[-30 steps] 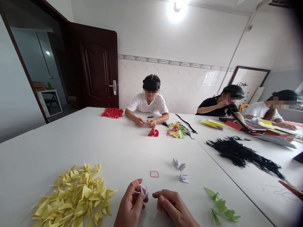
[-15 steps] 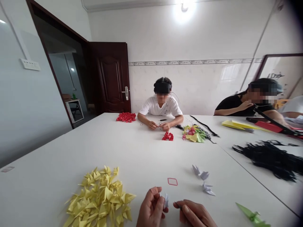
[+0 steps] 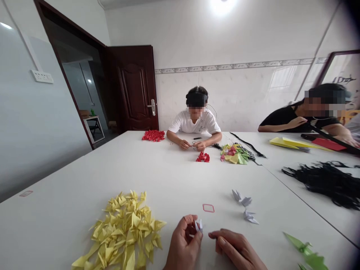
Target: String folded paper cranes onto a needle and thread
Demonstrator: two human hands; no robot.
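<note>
Between the thumb and fingers of my left hand is a small white paper crane, its points sticking up. Just to its right, my right hand is closed in a pinch on something small and dark at the fingertips, too small to name. The two hands are apart, low over the white table. A heap of yellow paper cranes lies left of my left hand. Beyond my right hand rest several white cranes, and a green crane lies at the lower right.
Across the table a person in a white shirt works near red cranes and a mixed coloured pile. Black straps lie at right, with yellow paper sheets and a person in black behind.
The view has tipped down and shifted left slightly. In my left hand the white crane now shows more upright above the thumb. My right hand keeps its pinch beside it.
</note>
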